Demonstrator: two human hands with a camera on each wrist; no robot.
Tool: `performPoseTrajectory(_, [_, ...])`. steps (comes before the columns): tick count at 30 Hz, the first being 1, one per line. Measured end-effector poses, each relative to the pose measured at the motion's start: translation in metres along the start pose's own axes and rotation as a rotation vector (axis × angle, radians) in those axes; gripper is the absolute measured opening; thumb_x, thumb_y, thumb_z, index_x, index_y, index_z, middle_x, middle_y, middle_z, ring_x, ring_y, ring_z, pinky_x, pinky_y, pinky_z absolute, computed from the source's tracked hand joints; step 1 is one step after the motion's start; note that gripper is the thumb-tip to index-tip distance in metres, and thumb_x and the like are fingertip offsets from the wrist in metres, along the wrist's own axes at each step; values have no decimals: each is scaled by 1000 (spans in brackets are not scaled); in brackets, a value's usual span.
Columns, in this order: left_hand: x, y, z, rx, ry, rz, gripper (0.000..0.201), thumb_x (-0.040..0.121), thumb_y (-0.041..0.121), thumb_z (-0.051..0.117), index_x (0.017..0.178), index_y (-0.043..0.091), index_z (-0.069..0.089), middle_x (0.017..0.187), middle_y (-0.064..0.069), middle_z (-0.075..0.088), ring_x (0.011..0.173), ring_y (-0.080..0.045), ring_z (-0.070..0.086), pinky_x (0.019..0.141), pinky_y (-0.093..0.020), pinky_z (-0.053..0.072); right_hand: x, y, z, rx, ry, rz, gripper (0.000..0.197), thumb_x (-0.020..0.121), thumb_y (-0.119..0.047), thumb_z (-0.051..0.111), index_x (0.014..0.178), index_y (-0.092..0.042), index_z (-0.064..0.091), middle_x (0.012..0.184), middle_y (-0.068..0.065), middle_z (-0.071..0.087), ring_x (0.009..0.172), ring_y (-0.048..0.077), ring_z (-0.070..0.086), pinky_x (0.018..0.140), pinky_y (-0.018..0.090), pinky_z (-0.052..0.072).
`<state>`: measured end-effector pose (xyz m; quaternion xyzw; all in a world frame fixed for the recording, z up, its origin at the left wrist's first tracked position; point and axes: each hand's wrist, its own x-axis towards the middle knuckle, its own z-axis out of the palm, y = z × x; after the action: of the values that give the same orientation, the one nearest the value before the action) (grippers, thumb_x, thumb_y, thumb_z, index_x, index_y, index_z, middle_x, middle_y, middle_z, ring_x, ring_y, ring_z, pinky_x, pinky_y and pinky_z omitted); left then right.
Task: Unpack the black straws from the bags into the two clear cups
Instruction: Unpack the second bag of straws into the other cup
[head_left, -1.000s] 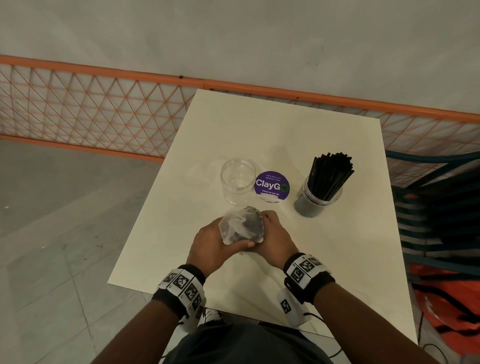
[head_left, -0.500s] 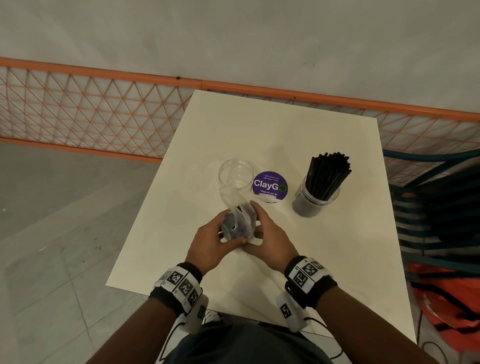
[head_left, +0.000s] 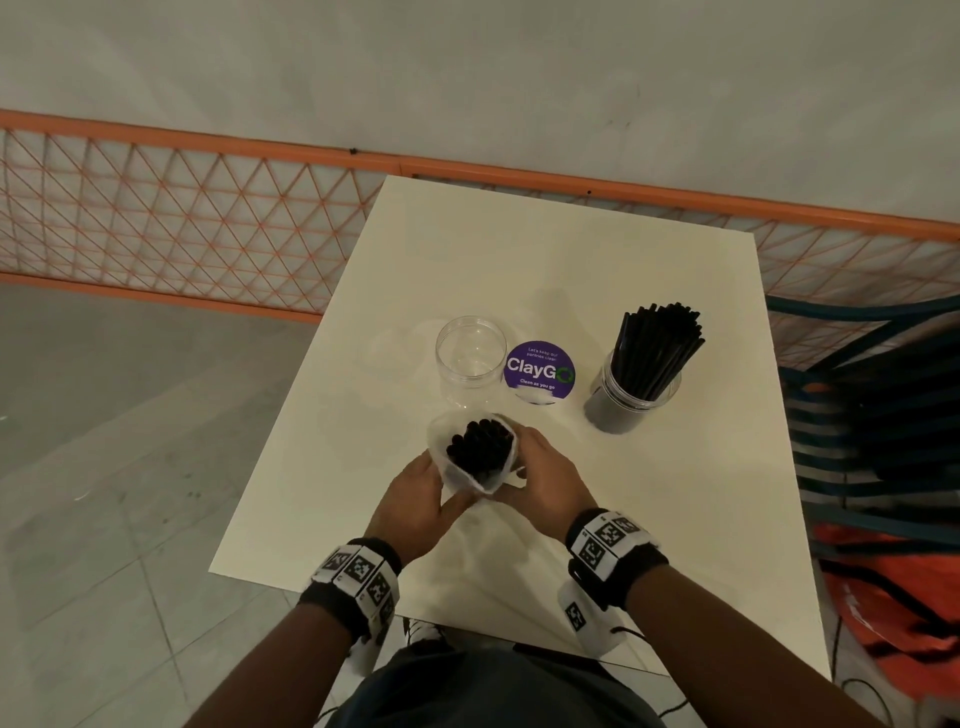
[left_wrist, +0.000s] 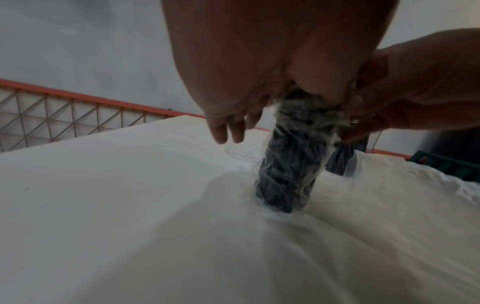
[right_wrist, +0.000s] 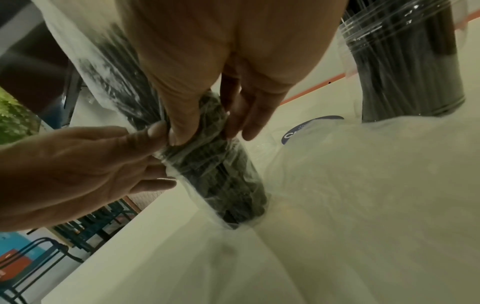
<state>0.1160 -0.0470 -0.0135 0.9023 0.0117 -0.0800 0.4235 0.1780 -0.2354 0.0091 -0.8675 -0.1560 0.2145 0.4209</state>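
Cream-white surface carries everything, pushed up against an orange mesh fence. On it, the full cup sits far right, packed with upright black straws. The empty cup stands left of a purple round sticker, directly beyond the hands and just past the bag.

Clear plastic bag of black straws stands on end, long axis near vertical, bottom on the surface (left wrist view shows the foot planted), top tilted slightly away toward the empty cup. Mouth looks open in the head view, with straw ends showing.

Key relation: the empty cup is straight ahead of the grip, close, with no obstacle between. Both hands are about equally near, so neither has the edge. Straws already run the same way as the cup axis, so my read is lift, carry forward, drop in; no flip needed.

Left hand holds the bag's left side: thumb pressed on the plastic, fingers curled behind. Right hand clamps the right side: thumb and fingers pinch the plastic mid-height, other fingers more loosely extended down the bundle (right wrist view).

Risk, as a guess: thin film is slippery and the bundle may slide out unevenly.
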Motion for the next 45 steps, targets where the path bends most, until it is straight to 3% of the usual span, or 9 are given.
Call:
performPoseTrajectory(2, [2,-4,2,10,-4,12,86,80,76,53,148,25,38,143,7,54,127,-12,55,101,-34,49,0,2,4,-84,-10,4,65,78,-40,78,134,-25,51,120,-11,54,95,5,52,91,31,50])
performPoseTrajectory(5, [0,4,0,-232,32,-34,105,74,44,83,155,37,16,149,25,40,133,8,42,106,-16,40,2,2,7,-113,-2,21,51,81,-35,76,125,-18,56,111,-12,50,92,8,52,86,28,47])
performPoseTrajectory(10, [1,20,-3,-264,95,-98,64,72,49,82,125,54,46,111,40,62,112,6,60,84,-4,45,7,0,9,-332,-48,65,56,83,-40,70,132,-20,52,131,1,44,116,23,50,93,34,48])
performPoseTrajectory(16, [8,12,3,-128,77,-137,59,80,48,74,130,22,54,119,6,67,105,-9,62,76,-5,39,3,-9,-2,-97,-89,94,96,78,-34,72,154,-34,13,150,-6,40,125,19,53,101,38,48])
performPoseTrajectory(23, [16,10,3,48,-21,-187,45,84,25,72,125,16,56,119,0,65,108,-24,62,79,-24,37,0,-23,-3,-111,-14,73,103,58,-70,77,145,-37,32,146,-14,41,128,9,43,104,32,40])
performPoseTrajectory(29, [24,3,3,11,-118,-192,78,66,53,81,132,25,50,124,5,62,110,-17,61,91,-34,50,12,-30,8,28,47,146,78,61,-54,86,127,-36,48,110,-16,66,96,5,61,78,15,42])
performPoseTrajectory(36, [27,12,-7,-177,-69,-67,64,73,37,82,128,32,48,126,7,63,111,-8,60,93,-32,51,14,-31,11,158,100,236,72,60,-45,89,117,-32,47,90,-25,55,87,-2,57,67,10,40])
performPoseTrajectory(40, [23,14,-8,-343,-46,-108,72,64,46,83,123,34,45,116,10,66,105,-9,66,91,-42,56,14,-38,4,261,113,161,66,63,-44,89,116,-30,54,97,-23,62,89,-10,58,72,12,43])
performPoseTrajectory(45, [31,22,-19,-543,7,-75,59,73,17,79,126,16,54,111,-5,71,103,-26,69,89,-51,57,16,-50,-9,436,80,63,73,77,-36,81,138,-26,41,119,-15,59,102,-4,62,83,13,49])
